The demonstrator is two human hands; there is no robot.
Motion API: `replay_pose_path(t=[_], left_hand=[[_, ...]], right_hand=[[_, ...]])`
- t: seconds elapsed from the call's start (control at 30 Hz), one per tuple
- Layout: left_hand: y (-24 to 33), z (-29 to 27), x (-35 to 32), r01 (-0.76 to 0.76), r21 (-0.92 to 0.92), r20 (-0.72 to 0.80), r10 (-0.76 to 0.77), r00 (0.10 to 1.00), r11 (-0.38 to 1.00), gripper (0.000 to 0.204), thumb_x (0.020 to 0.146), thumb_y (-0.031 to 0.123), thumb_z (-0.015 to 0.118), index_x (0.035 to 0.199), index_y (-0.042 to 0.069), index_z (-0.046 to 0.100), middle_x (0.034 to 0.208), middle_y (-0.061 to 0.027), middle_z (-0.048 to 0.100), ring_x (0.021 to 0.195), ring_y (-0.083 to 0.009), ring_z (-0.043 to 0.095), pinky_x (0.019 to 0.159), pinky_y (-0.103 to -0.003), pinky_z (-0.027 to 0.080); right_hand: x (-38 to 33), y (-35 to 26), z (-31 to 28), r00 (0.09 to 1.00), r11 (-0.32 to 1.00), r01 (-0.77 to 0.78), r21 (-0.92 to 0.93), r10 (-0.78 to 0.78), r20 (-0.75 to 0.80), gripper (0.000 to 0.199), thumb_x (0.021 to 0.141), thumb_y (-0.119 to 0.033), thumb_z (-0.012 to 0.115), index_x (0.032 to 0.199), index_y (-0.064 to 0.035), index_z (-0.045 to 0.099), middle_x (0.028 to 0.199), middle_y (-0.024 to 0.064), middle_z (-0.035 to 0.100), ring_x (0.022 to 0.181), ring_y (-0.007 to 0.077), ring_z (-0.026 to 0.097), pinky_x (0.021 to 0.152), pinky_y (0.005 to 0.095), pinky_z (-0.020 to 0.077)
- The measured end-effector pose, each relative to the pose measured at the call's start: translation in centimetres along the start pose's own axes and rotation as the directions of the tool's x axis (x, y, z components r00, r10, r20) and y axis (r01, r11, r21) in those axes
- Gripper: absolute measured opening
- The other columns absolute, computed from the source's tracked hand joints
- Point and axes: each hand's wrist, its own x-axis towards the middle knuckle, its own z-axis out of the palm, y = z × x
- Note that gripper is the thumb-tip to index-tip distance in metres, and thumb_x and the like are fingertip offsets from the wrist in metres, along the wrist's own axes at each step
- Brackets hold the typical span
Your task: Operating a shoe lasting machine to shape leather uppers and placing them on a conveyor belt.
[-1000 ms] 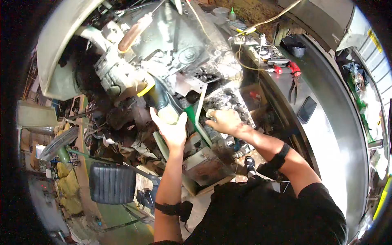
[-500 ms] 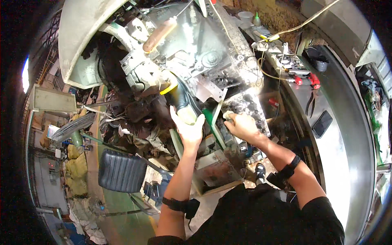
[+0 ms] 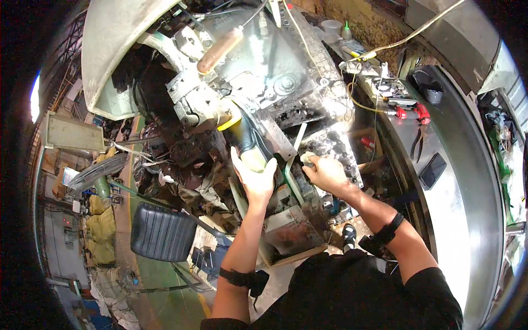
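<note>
My left hand (image 3: 254, 177) grips the rear of a yellow and black power tool (image 3: 245, 135), whose nose points up into a large greasy metal machine housing (image 3: 275, 71). My right hand (image 3: 325, 173) is closed on a small pale rag or pad (image 3: 307, 158), pressed against a dirty metal part just right of a green bar (image 3: 291, 165). Both forearms carry black wrist straps. A rusty metal block (image 3: 289, 234) sits below the hands.
A steel workbench (image 3: 462, 181) runs along the right with red-handled pliers (image 3: 410, 110), a dark phone (image 3: 433, 170), cables and small bottles. A wooden-handled tool (image 3: 220, 49) lies on the machine. A black seat cushion (image 3: 162, 232) and a fan (image 3: 96, 173) stand on the left.
The view has shifted, so the hands and machine sit further right and lower in the picture. Both hands keep their holds on the power tool and the rag.
</note>
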Motion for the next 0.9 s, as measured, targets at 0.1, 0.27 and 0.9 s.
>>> replay_pose_path(t=[0.1, 0.27, 0.9], left_hand=[[0.41, 0.07, -0.05, 0.025, -0.012, 0.007, -0.025, 1.0, 1.0, 0.106, 0.069, 0.013, 0.087, 0.151, -0.006, 0.023, 0.147, -0.0282, 0.036, 0.137, -0.0392, 0.037, 0.117, -0.044, 0.028], [0.24, 0.07, -0.1, 0.016, -0.02, 0.001, -0.016, 1.0, 1.0, 0.106, 0.069, 0.013, 0.087, 0.151, -0.006, 0.023, 0.147, -0.0279, 0.036, 0.137, -0.0388, 0.037, 0.117, -0.044, 0.028], [0.8, 0.0, -0.26, -0.005, 0.029, -0.005, 0.005, 1.0, 1.0, 0.107, 0.069, 0.011, 0.087, 0.152, -0.004, 0.022, 0.149, -0.0278, 0.034, 0.138, -0.0399, 0.035, 0.118, -0.046, 0.028]], right_hand=[[0.0, 0.26, 0.13, 1.0, 1.0, -0.009, 0.003, 0.009, -0.001, 0.025, 0.091, -0.028, 0.065, 0.106, -0.009, 0.069, 0.073, 0.0194, 0.069, 0.07, 0.0418, 0.069, 0.069, 0.0515, 0.0567], [0.08, 0.33, 0.24, 1.0, 1.0, -0.015, -0.016, 0.015, -0.006, 0.024, 0.091, -0.028, 0.065, 0.104, -0.0091, 0.069, 0.07, 0.0173, 0.069, 0.068, 0.0406, 0.069, 0.069, 0.0509, 0.0569], [-0.3, 0.14, 0.25, 0.997, 0.999, -0.015, 0.042, 0.018, -0.073, 0.025, 0.091, -0.028, 0.065, 0.107, -0.0101, 0.069, 0.07, 0.0153, 0.069, 0.067, 0.039, 0.069, 0.067, 0.0496, 0.0566]])
